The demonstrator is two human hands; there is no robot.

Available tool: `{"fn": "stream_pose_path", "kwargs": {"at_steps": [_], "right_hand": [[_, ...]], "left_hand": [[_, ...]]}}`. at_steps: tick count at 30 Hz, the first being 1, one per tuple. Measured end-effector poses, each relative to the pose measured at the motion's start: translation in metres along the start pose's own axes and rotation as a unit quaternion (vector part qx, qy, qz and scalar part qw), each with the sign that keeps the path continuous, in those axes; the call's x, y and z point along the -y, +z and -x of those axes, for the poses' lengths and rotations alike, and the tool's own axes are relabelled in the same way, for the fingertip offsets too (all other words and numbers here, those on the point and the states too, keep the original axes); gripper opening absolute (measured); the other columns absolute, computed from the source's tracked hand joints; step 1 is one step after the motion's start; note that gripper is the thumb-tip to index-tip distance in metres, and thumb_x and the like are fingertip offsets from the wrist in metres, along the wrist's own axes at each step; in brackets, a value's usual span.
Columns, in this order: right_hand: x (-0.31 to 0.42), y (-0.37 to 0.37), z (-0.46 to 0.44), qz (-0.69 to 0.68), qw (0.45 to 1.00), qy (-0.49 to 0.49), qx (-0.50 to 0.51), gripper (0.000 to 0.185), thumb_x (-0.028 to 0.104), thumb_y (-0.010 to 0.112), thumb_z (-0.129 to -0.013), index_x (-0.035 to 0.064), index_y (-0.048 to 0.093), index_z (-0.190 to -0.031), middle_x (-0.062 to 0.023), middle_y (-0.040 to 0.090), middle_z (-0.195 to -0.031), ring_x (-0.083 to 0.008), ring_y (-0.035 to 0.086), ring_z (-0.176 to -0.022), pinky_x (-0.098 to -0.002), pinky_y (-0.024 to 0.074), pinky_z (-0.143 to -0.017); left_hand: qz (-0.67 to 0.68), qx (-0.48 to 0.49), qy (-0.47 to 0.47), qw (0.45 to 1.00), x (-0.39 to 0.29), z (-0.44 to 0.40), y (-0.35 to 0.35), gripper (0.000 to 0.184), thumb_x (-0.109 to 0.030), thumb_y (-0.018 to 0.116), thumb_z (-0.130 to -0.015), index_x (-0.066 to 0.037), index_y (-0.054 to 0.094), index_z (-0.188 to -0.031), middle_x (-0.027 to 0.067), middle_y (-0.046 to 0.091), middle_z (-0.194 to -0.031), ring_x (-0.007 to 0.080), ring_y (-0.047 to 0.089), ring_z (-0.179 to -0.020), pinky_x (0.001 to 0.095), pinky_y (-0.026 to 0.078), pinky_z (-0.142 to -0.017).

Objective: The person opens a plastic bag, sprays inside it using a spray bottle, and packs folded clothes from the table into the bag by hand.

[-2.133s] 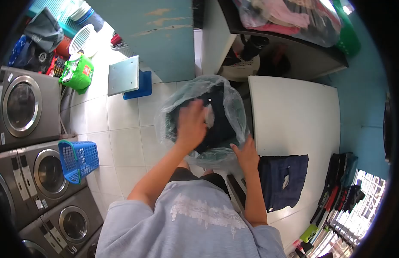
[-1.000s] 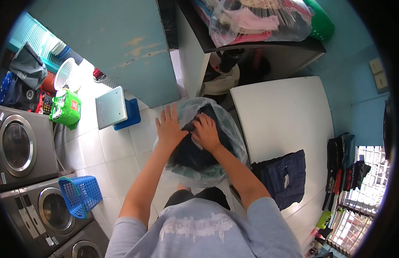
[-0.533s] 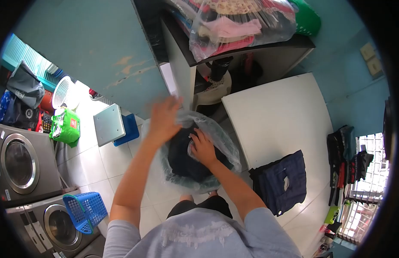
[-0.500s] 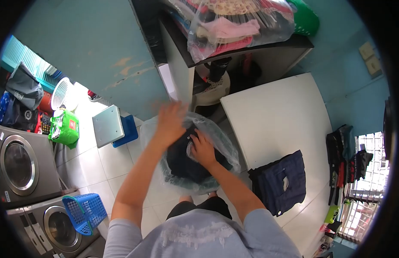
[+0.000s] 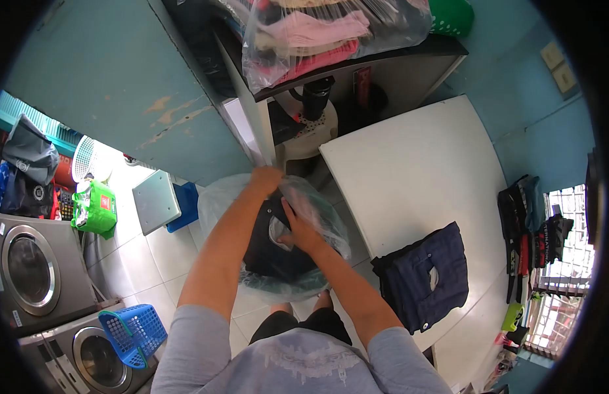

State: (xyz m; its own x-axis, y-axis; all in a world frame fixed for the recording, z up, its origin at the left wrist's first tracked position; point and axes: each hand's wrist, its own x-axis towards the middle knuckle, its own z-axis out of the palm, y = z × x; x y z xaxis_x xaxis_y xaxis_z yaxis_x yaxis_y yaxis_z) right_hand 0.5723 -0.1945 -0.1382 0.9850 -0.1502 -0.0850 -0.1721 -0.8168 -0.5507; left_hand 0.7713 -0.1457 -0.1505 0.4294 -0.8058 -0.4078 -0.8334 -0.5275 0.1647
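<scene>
A clear plastic bag (image 5: 337,246) stands open on the floor in front of me, with dark folded clothing (image 5: 268,253) inside. A button and a pale patch show on the top garment. My left hand (image 5: 267,177) is at the bag's far rim, its fingers curled on the plastic and partly hidden. Inside the bag, my right hand (image 5: 302,231) lies on the dark clothing with fingers stretched forward and thumb apart, beside the pale patch.
Folded navy trousers (image 5: 426,276) lie on the white table (image 5: 409,171) at right. A bagged clothes pile (image 5: 317,39) tops the dark shelf ahead. To the left are a stool (image 5: 156,202), a green bag (image 5: 94,207), a blue basket (image 5: 133,333) and washing machines (image 5: 28,269).
My left hand, blurred before over the bag's far side, is now steady and curled at the rim. My right hand stays on the clothing. The view has shifted slightly.
</scene>
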Motion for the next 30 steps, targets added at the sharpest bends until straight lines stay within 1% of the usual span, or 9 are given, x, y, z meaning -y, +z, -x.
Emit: {"fn": "stream_pose_path", "kwargs": {"at_steps": [9,12,14,18,21,23,26,27,30], "right_hand": [[-0.004,0.029,0.011,0.024,0.992,-0.011,0.119,0.111,0.044,0.078,-0.054,0.0129,0.019,-0.142,-0.0177,0.010,-0.147,-0.0402,0.014,-0.133,-0.0522,0.0152,-0.108],[-0.008,0.033,-0.010,0.023,0.990,0.010,0.140,0.108,0.044,0.077,-0.057,0.0113,0.018,-0.142,-0.0183,0.010,-0.147,-0.0401,0.013,-0.134,-0.0512,0.0151,-0.108],[0.003,0.021,-0.013,0.036,0.989,0.014,0.143,0.104,0.043,0.075,-0.062,0.0086,0.018,-0.141,-0.0195,0.012,-0.146,-0.0395,0.014,-0.134,-0.0495,0.0153,-0.108],[0.021,-0.033,-0.003,-0.145,0.989,0.010,-0.020,0.089,0.031,0.068,-0.074,0.0026,0.016,-0.140,-0.0222,0.018,-0.144,-0.0366,0.019,-0.133,-0.0443,0.0180,-0.108],[0.029,-0.096,0.001,-0.236,0.964,-0.012,-0.119,0.079,0.021,0.066,-0.078,0.0005,0.019,-0.138,-0.0233,0.026,-0.140,-0.0355,0.026,-0.130,-0.0410,0.0242,-0.105],[0.024,-0.110,0.000,-0.303,0.934,-0.017,-0.187,0.073,0.018,0.065,-0.078,0.0003,0.024,-0.136,-0.0230,0.030,-0.138,-0.0353,0.028,-0.129,-0.0394,0.0276,-0.103],[0.026,-0.136,-0.002,-0.401,0.901,0.035,-0.160,0.066,0.018,0.065,-0.078,0.0032,0.032,-0.133,-0.0200,0.041,-0.130,-0.0348,0.042,-0.117,-0.0377,0.0367,-0.096],[0.023,-0.137,0.001,-0.275,0.942,0.024,-0.194,0.064,0.019,0.066,-0.077,0.0042,0.035,-0.131,-0.0190,0.043,-0.127,-0.0337,0.045,-0.112,-0.0376,0.0391,-0.091],[0.013,-0.132,0.009,0.040,0.959,0.040,-0.279,0.059,0.026,0.067,-0.076,0.0064,0.042,-0.125,-0.0160,0.049,-0.117,-0.0304,0.052,-0.097,-0.0375,0.0444,-0.079]], "left_hand": [[0.018,-0.159,0.114,0.980,-0.028,0.043,-0.043,0.017,-0.007,0.051,-0.075,-0.011,0.062,-0.087,0.0090,0.063,-0.085,0.0302,0.061,-0.086,0.0425,0.049,-0.070],[0.036,-0.211,0.118,0.970,-0.012,0.044,-0.033,0.026,-0.004,0.049,-0.075,-0.012,0.063,-0.095,0.0104,0.064,-0.091,0.0307,0.060,-0.090,0.0400,0.048,-0.075],[0.105,-0.192,0.040,0.975,-0.026,0.063,-0.076,0.025,-0.004,0.050,-0.075,-0.010,0.062,-0.096,0.0108,0.064,-0.092,0.0311,0.059,-0.090,0.0391,0.047,-0.076],[0.217,-0.165,-0.023,0.962,-0.030,0.087,-0.130,0.023,-0.007,0.055,-0.075,-0.008,0.061,-0.096,0.0101,0.062,-0.098,0.0298,0.057,-0.095,0.0369,0.045,-0.082],[0.299,-0.311,0.020,0.902,-0.037,0.120,-0.162,0.025,-0.012,0.062,-0.073,-0.009,0.060,-0.098,0.0097,0.061,-0.102,0.0290,0.054,-0.101,0.0358,0.042,-0.088],[0.177,-0.351,0.064,0.917,-0.043,0.135,-0.148,0.034,-0.014,0.065,-0.070,-0.010,0.059,-0.103,0.0091,0.058,-0.109,0.0290,0.052,-0.105,0.0370,0.040,-0.091],[0.002,-0.351,0.146,0.925,-0.059,0.150,-0.114,0.044,-0.014,0.066,-0.069,-0.012,0.056,-0.112,0.0093,0.053,-0.118,0.0301,0.052,-0.106,0.0388,0.040,-0.092],[-0.053,-0.337,0.175,0.923,-0.060,0.147,-0.100,0.047,-0.014,0.066,-0.070,-0.012,0.054,-0.115,0.0095,0.051,-0.120,0.0306,0.052,-0.106,0.0394,0.040,-0.092],[-0.024,-0.376,-0.009,0.926,-0.011,0.132,-0.047,0.045,-0.007,0.058,-0.074,-0.015,0.052,-0.118,0.0091,0.048,-0.117,0.0287,0.051,-0.104,0.0413,0.046,-0.082]]}}
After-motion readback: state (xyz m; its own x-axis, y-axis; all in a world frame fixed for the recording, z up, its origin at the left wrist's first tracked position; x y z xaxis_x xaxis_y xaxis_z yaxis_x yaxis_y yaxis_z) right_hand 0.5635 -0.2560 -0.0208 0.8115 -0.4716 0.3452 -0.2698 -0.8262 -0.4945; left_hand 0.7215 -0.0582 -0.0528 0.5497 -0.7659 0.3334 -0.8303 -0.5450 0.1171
